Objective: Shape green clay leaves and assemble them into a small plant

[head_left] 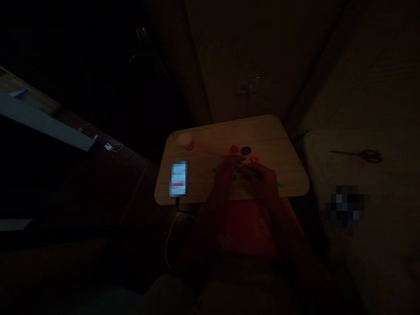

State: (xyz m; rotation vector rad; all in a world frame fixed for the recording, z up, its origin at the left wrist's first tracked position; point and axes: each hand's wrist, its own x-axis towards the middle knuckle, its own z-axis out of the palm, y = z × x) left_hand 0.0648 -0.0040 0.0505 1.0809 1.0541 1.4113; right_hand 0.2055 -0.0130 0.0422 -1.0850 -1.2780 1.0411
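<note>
In dim light, my left hand (226, 170) and my right hand (262, 176) meet over the small wooden table, fingers bent and closed. Between their fingertips shows a green piece of modelling clay (238, 168), which both hands seem to pinch; its exact shape is too dark to tell. More small green bits lie beneath and beside the hands. Just beyond them are a red lump (234, 148), a dark purple lump (246, 150) and an orange lump (226, 152). A pinkish-red ring-shaped piece (255, 159) rests by my right hand.
The table (203, 188) carries a lit phone (178, 179) with a cable and a pale tub (186, 141) at its left. Scissors (369, 155) lie on the light surface at right. A wall socket (247, 85) is behind; red cloth or seat (247, 227) shows below.
</note>
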